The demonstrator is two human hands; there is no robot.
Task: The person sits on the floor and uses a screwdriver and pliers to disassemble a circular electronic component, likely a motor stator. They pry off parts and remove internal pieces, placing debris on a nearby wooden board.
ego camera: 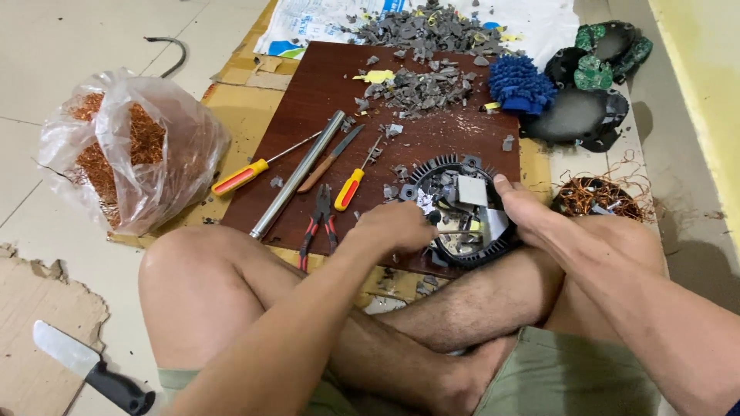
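While our right hand [524, 212] grips the round black housing [462, 216] at the brown board's [308, 100] near edge, our left hand [397, 229] is clenched on a tool inside it. Grey shards [420, 85] piled at the far edge, guts still half in.

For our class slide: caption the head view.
Both hands grip a round black housing over a wooden board.

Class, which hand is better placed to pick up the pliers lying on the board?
Left hand: it lies nearer the red-handled pliers, while the right hand grips the round black housing at its far side.
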